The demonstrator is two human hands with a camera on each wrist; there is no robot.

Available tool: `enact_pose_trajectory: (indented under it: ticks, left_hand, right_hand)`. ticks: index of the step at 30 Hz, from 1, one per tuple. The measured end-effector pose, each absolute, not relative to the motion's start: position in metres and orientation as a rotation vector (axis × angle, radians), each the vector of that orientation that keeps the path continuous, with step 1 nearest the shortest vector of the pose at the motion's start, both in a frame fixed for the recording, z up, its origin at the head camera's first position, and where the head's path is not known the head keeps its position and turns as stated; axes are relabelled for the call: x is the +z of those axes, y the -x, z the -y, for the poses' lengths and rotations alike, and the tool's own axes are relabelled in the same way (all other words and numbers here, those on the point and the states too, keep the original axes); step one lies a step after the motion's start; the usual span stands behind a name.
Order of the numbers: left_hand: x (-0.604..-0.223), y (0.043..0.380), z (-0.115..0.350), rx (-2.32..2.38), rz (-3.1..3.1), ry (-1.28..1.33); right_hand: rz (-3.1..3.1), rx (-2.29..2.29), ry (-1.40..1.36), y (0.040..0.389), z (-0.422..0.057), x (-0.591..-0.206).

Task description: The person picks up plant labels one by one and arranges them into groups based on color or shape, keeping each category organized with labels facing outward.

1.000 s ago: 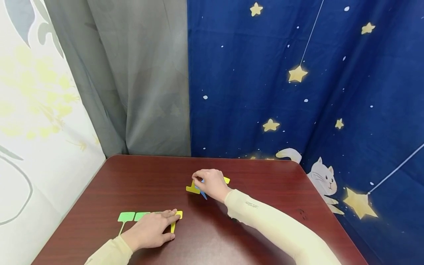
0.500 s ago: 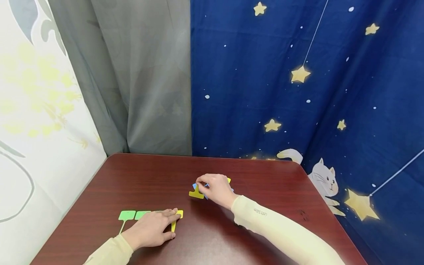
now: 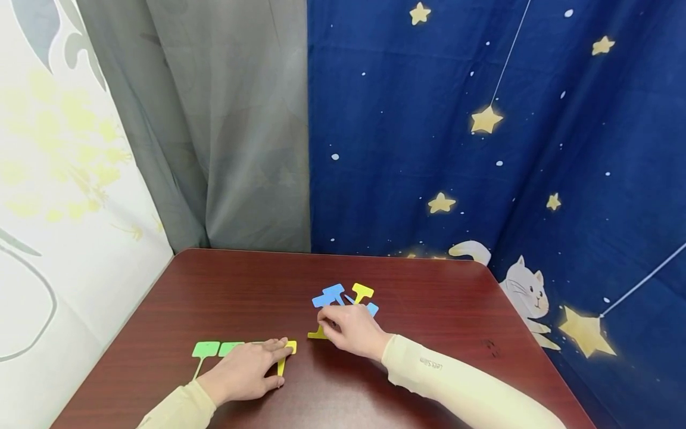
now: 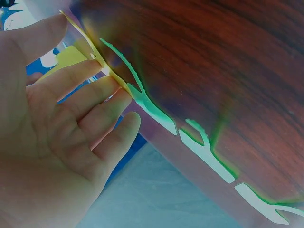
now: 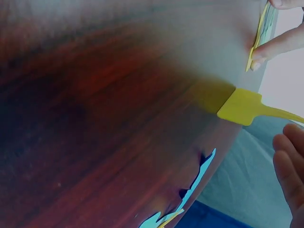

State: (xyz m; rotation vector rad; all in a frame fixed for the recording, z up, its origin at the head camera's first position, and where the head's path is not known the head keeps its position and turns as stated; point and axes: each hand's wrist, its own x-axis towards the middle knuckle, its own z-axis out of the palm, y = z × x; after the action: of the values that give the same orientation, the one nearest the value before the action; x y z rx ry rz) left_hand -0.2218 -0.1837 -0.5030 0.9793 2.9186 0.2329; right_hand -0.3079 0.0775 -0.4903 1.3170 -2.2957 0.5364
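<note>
My right hand (image 3: 354, 330) pinches a yellow T-shaped plant label (image 3: 317, 335) by its stem, its wide head pointing down toward the table. In the right wrist view that label's flat head (image 5: 240, 107) hangs close over the wood. My left hand (image 3: 241, 372) rests on another yellow plant label (image 3: 281, 366), fingertips at its head and thumb near its stem. Left of it lie green plant labels (image 3: 206, 349) in a row, partly covered by this hand. Three green labels (image 4: 154, 111) show in the left wrist view, set end to end beside the yellow one.
Behind my right hand lies a loose group of blue plant labels (image 3: 333, 291) with one yellow plant label (image 3: 363, 291). The dark red wooden table (image 3: 241, 286) ends at a grey curtain (image 3: 257, 149) and a blue star-patterned curtain (image 3: 386, 149).
My right hand has drawn the yellow plant label toward me, away from the blue ones, uncovering more of that group. The left hand stays in place on its label.
</note>
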Motion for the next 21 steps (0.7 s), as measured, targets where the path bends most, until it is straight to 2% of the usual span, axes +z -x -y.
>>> enact_pose_trajectory:
  ticks: [21]
  left_hand:
    - [-0.504,0.22,0.185,0.257,-2.904,-0.957]
  right_hand:
    - [2.261,0.534,-1.581,0.278,-0.081,-0.505]
